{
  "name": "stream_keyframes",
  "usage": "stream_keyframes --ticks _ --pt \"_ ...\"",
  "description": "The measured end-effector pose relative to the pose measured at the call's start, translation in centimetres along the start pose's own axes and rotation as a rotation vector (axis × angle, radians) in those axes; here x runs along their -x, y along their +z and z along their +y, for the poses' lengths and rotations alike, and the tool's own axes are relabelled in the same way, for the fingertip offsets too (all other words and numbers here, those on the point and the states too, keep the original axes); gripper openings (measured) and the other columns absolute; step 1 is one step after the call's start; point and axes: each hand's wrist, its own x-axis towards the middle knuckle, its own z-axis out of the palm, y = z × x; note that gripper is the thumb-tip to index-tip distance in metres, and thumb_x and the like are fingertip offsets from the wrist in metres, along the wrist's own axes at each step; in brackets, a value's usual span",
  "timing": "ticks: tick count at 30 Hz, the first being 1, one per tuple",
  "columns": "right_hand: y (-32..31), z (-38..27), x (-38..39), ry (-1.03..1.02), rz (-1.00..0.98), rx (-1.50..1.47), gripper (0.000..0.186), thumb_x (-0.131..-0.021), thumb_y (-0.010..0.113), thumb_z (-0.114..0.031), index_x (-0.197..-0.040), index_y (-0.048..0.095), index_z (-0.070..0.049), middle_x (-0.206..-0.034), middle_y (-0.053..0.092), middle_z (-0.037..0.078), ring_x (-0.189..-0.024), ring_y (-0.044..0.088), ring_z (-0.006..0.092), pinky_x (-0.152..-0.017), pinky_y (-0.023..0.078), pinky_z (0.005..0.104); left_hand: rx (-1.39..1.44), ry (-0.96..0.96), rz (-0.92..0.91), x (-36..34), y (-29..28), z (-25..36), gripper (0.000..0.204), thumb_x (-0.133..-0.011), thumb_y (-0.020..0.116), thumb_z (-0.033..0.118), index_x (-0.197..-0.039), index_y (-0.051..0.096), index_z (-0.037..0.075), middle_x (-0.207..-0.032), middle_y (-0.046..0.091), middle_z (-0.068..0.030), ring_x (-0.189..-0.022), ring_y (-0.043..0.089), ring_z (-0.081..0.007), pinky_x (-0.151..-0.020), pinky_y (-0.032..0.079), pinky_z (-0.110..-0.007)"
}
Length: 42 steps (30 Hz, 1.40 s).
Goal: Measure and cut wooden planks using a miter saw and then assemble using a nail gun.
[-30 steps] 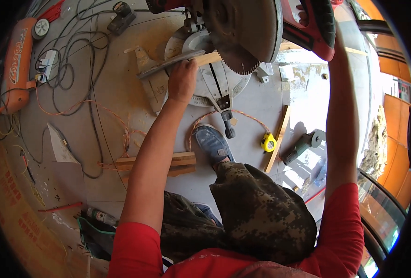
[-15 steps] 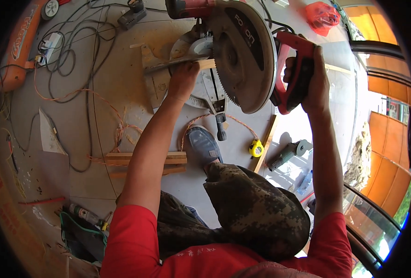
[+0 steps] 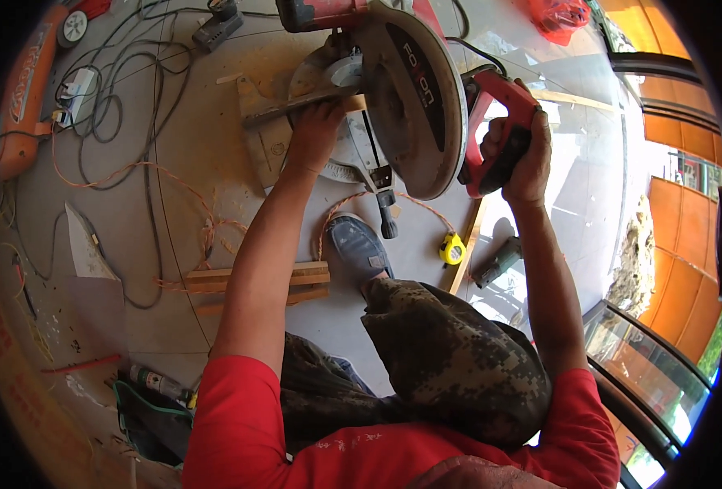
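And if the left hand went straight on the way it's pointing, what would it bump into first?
The left hand would probably meet the grey metal fence first. It's right in front, maybe already touching; depth is hard to tell.

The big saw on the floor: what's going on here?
A person's right hand grips the handle of a miter saw, while the left hand is at its fence, seemingly steadying a piece of wood. Whether it is cutting can't be told. A yellow tape measure and wood strips lie on the floor.
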Motion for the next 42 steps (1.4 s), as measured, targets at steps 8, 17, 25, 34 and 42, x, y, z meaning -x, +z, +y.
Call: stream_keyframes --ticks 8,17,25,34,42 --pt "-0.7 1.1 0.1 -0.032 0.006 0.028 0.06 -0.1 0.039 -0.052 -0.123 0.056 0.0 -0.073 0.059 0.006 -0.06 0.055 0.0132 -0.056 0.045 0.0275 0.071 0.02 0.064 -0.1 -0.3 0.0 0.015 -0.086 0.06 0.01 -0.101 0.062 0.008 -0.088 0.059 -0.0125 -0.084 0.057 -0.0348 -0.076 0.049 -0.045" --pt "-2.4 7.5 2.1 -0.217 0.027 0.168 0.065 -0.099 0.033 -0.049 -0.136 0.049 0.002 -0.077 0.064 0.007 -0.065 0.058 0.0132 -0.06 0.044 0.0251 0.03 -0.06 -0.116 -1.4 -1.9 0.8 0.027 -0.081 0.054 0.006 -0.107 0.061 0.007 -0.095 0.059 -0.0135 -0.09 0.058 -0.0345 -0.077 0.05 -0.044" --pt "3.0 -7.9 -5.8 -0.124 0.008 0.243 0.057 -0.098 0.047 -0.051 -0.116 0.06 0.001 -0.086 0.066 0.009 -0.068 0.062 0.0138 -0.062 0.051 0.0292 0.024 -0.134 -0.12 0.3 -2.7 0.5 0.015 -0.088 0.063 0.014 -0.101 0.06 0.006 -0.103 0.059 -0.0139 -0.098 0.057 -0.0351 -0.082 0.049 -0.044" --pt "-0.7 -5.5 -11.6 -0.115 -0.005 -0.037 0.054 -0.099 0.05 -0.047 -0.114 0.061 0.004 -0.087 0.068 0.01 -0.073 0.066 0.017 -0.061 0.055 0.0286 -0.137 -0.065 -0.128 0.0 -3.1 2.0 0.014 -0.085 0.064 0.01 -0.097 0.059 0.005 -0.101 0.058 -0.0103 -0.098 0.057 -0.0326 -0.08 0.049 -0.044" --pt "-3.3 17.0 -11.1 0.664 0.319 -0.398 0.036 -0.094 0.06 -0.024 -0.114 0.054 0.005 -0.098 0.068 0.019 -0.082 0.07 0.0296 -0.064 0.059 0.0363 -0.007 -0.131 -0.13 -2.4 -4.0 3.7 0.029 -0.08 0.072 0.011 -0.106 0.059 0.005 -0.104 0.058 -0.0154 -0.101 0.057 -0.0355 -0.086 0.048 -0.042"
